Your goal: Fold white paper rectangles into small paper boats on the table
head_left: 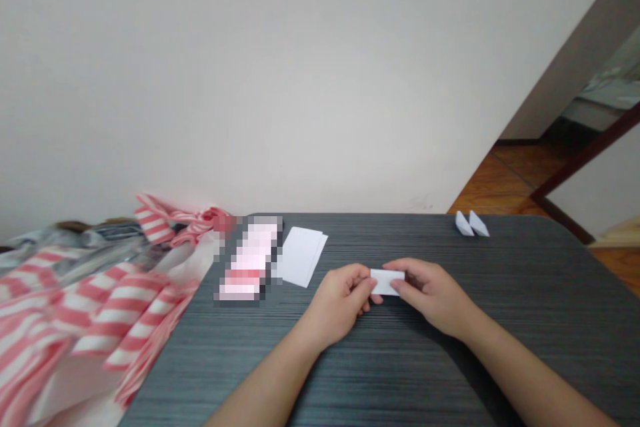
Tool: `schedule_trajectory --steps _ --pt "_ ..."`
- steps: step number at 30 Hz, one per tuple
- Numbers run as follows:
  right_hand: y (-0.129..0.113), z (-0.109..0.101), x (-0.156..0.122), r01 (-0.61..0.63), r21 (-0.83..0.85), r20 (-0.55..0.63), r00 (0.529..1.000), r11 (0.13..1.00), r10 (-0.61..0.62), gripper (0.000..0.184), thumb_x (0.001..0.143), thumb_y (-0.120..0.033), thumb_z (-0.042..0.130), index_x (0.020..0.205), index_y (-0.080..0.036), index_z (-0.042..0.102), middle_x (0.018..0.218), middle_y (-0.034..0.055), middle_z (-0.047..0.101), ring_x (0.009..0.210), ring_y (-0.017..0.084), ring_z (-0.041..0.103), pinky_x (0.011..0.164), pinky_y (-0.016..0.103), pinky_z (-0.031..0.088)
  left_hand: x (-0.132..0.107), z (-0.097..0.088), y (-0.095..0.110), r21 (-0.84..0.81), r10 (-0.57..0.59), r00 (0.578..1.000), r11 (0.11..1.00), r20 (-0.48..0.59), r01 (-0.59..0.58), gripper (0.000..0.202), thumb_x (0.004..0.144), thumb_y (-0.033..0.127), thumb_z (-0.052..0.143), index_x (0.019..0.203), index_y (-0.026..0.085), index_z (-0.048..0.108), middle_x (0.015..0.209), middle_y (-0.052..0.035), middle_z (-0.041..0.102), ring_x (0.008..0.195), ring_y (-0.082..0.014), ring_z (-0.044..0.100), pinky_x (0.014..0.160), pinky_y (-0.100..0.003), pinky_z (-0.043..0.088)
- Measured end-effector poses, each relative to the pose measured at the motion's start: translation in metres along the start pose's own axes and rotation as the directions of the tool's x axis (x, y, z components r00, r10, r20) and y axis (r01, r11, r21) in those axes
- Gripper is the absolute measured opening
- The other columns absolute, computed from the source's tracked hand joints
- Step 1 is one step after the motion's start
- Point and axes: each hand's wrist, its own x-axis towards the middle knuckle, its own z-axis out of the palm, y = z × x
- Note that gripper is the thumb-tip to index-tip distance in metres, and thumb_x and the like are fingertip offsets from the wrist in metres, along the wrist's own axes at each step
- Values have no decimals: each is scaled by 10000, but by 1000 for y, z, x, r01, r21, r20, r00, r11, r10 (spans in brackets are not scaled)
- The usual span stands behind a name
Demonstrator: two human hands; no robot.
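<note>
A small folded rectangle of white paper [386, 282] is held level just above the dark table, its ends pinched from both sides. My left hand [345, 300] grips its left end between thumb and fingers, the other fingers curled underneath. At the right end, my right hand [430, 293] presses its thumb on the front face, with the fingers behind the paper. Farther left lie white paper sheets [301, 255], slightly fanned. Two small folded white paper pieces [471, 224] with pointed tips stand side by side near the table's far right edge.
The dark wood-grain table [400, 373] meets a pale wall [320, 80]. A pixelated, pinkish flat object [250, 260] lies left of the sheets. Red-and-white striped cloth [110, 307] is heaped beyond the left edge. At right, a wooden floor [500, 177] shows through an opening.
</note>
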Motion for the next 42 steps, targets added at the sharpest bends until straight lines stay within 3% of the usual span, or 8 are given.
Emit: schedule_trajectory --steps 17,22,28,42 --pt "4 0 1 18 -10 3 1000 1000 -18 238 884 -252 581 1090 -202 687 905 54 717 744 191 644 684 297 505 -1 2 3 7 -6 1000 1000 -31 7 214 869 338 560 760 160 610 660 -10 661 521 -101 523 516 -198 406" --pt "-4 -2 3 73 -56 18 997 996 -72 222 895 -254 585 1083 -192 685 929 69 713 775 196 641 678 295 488 -3 1 5 145 54 998 988 -27 -49 245 896 325 532 736 165 628 636 -2 649 527 -105 531 517 -197 382" --pt "-13 -2 7 211 -71 70 976 975 -206 149 922 -240 569 929 -199 712 866 58 699 796 183 634 730 292 476 -5 -1 8 352 173 984 919 38 -175 286 929 286 493 742 175 679 659 -3 658 592 -117 551 568 -209 352" --pt "-12 2 9 215 -81 38 976 973 -213 151 905 -179 577 787 -184 671 768 30 650 717 155 602 668 265 445 -5 -2 13 422 178 981 886 78 -194 300 939 249 467 760 164 693 673 10 661 566 -100 496 556 -208 324"
